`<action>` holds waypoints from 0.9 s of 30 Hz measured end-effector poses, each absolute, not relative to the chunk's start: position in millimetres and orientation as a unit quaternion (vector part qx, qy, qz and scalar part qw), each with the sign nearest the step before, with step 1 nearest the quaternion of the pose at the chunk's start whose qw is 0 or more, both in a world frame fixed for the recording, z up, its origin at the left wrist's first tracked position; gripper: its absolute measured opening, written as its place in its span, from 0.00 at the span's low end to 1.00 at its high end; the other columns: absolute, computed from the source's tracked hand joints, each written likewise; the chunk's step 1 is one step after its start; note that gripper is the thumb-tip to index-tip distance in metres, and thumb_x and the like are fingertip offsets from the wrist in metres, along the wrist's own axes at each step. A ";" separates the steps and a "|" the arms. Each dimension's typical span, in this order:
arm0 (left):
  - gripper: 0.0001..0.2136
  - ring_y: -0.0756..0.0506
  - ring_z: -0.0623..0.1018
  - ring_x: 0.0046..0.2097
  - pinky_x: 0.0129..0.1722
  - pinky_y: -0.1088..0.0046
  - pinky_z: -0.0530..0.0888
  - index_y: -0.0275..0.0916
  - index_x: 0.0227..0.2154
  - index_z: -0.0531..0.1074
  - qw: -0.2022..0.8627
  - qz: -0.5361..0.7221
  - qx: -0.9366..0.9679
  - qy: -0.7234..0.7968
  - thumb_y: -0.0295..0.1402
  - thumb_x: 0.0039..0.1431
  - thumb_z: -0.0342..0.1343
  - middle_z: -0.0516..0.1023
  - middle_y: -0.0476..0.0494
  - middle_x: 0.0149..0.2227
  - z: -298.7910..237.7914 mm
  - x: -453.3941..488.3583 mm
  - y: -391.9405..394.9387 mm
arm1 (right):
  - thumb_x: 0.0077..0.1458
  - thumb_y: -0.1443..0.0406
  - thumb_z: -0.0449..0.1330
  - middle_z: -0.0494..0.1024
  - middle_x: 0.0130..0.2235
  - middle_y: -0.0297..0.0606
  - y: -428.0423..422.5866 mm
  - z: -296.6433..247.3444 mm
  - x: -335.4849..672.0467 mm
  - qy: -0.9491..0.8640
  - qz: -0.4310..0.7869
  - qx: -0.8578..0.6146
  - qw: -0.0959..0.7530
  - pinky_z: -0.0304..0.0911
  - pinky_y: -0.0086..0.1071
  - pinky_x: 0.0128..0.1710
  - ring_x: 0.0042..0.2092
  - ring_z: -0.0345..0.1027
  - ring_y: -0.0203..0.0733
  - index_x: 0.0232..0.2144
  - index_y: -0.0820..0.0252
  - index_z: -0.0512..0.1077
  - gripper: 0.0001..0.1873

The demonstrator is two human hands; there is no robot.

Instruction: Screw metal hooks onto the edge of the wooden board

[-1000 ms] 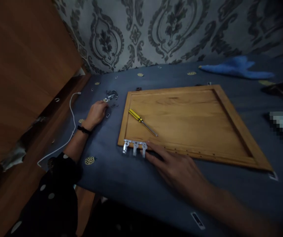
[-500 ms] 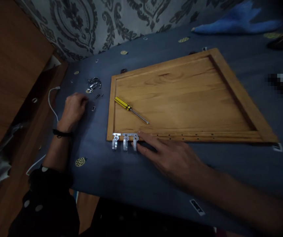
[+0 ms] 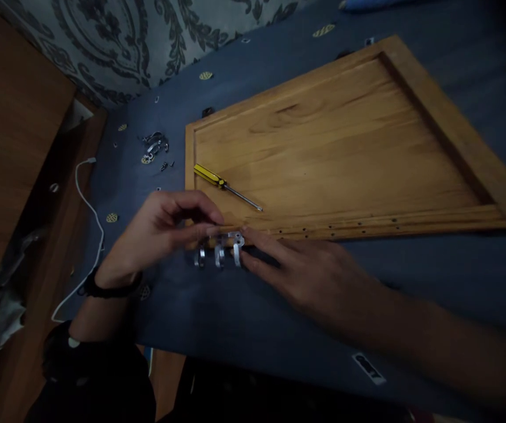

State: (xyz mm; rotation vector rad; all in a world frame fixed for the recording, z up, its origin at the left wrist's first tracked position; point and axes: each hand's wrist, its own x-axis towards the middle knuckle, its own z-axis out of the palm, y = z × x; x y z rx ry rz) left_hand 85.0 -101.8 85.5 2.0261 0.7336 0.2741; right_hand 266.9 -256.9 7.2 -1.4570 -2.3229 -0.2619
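A framed wooden panel (image 3: 323,147) lies flat with a row of small holes along its near edge. At that edge's left end sit three silver metal hooks (image 3: 220,255), side by side, their curved parts hanging over the side. My left hand (image 3: 164,229) is over the left hooks, thumb and fingertips drawn together. Whatever is between them is too small or blurred to tell. My right hand (image 3: 305,270) pinches the rightmost hook with index finger on top and another finger below. A yellow-handled screwdriver (image 3: 221,183) rests on the panel just beyond the hooks.
Loose metal hooks (image 3: 156,144) and a few small screws (image 3: 164,166) lie on the dark blue patterned cloth (image 3: 182,329) left of the panel. A white cable (image 3: 96,217) runs along the cloth's left side, near wooden furniture (image 3: 14,117). A patterned wall covering (image 3: 107,41) stands behind.
My left hand has moved right and nearer, from beside the loose screws to the hooks on the panel edge. My right hand stays at the rightmost hook. The view has shifted slightly.
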 end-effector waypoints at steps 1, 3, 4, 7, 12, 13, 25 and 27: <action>0.01 0.50 0.80 0.35 0.36 0.76 0.77 0.39 0.33 0.81 0.478 0.092 0.825 0.286 0.29 0.58 0.67 0.82 0.48 0.33 85.1 88.1 -106.0 | 0.61 0.79 0.50 0.78 0.57 0.48 -256.9 5.8 267.0 -0.828 -0.093 -0.515 0.200 0.72 0.37 0.31 0.35 0.78 0.43 0.50 0.62 0.76 0.21; 0.01 0.51 0.80 0.33 0.34 0.78 0.75 0.39 0.34 0.81 0.492 0.064 0.827 0.265 0.27 0.59 0.66 0.82 0.49 0.32 83.2 92.4 -109.7 | 0.62 0.77 0.51 0.78 0.58 0.49 -257.4 2.2 266.9 -0.826 -0.094 -0.511 0.217 0.71 0.38 0.30 0.35 0.78 0.44 0.51 0.63 0.76 0.21; 0.02 0.52 0.79 0.32 0.33 0.78 0.75 0.39 0.34 0.81 0.495 0.055 0.829 0.255 0.26 0.59 0.65 0.82 0.49 0.32 81.9 93.9 -109.9 | 0.62 0.77 0.51 0.78 0.58 0.49 -257.8 0.4 266.6 -0.825 -0.094 -0.511 0.223 0.71 0.38 0.30 0.35 0.78 0.44 0.51 0.63 0.76 0.20; 0.03 0.51 0.80 0.32 0.33 0.79 0.75 0.38 0.34 0.81 0.502 0.036 0.831 0.239 0.25 0.60 0.64 0.83 0.49 0.32 78.5 96.8 -108.5 | 0.62 0.76 0.51 0.77 0.59 0.48 -259.2 -3.2 265.5 -0.816 -0.091 -0.526 0.224 0.70 0.38 0.32 0.36 0.77 0.44 0.52 0.62 0.75 0.21; 0.04 0.51 0.82 0.35 0.35 0.79 0.77 0.37 0.35 0.80 0.502 0.012 0.835 0.224 0.23 0.61 0.62 0.84 0.48 0.34 75.5 98.6 -107.4 | 0.64 0.75 0.51 0.78 0.58 0.48 -258.3 -4.3 265.8 -0.818 -0.098 -0.520 0.224 0.64 0.35 0.30 0.33 0.74 0.39 0.51 0.61 0.75 0.19; 0.04 0.51 0.81 0.34 0.35 0.79 0.77 0.37 0.35 0.80 0.499 0.007 0.837 0.225 0.24 0.61 0.62 0.84 0.48 0.34 75.2 98.7 -107.3 | 0.64 0.75 0.51 0.78 0.57 0.48 -257.8 -4.4 266.2 -0.818 -0.101 -0.519 0.227 0.63 0.35 0.30 0.33 0.74 0.39 0.52 0.62 0.75 0.19; 0.03 0.50 0.81 0.35 0.35 0.78 0.77 0.36 0.36 0.80 0.517 -0.033 0.818 0.249 0.26 0.61 0.61 0.84 0.46 0.34 74.1 101.3 -103.8 | 0.61 0.74 0.54 0.80 0.51 0.44 -256.6 -4.8 266.3 -0.816 -0.119 -0.520 0.224 0.61 0.34 0.30 0.32 0.72 0.39 0.51 0.61 0.75 0.19; 0.03 0.50 0.81 0.34 0.35 0.78 0.77 0.36 0.35 0.80 0.518 -0.036 0.817 0.251 0.26 0.61 0.61 0.84 0.47 0.33 74.4 102.2 -103.8 | 0.62 0.74 0.53 0.79 0.54 0.45 -256.5 -4.3 266.6 -0.816 -0.121 -0.520 0.221 0.61 0.35 0.29 0.31 0.71 0.38 0.51 0.62 0.75 0.19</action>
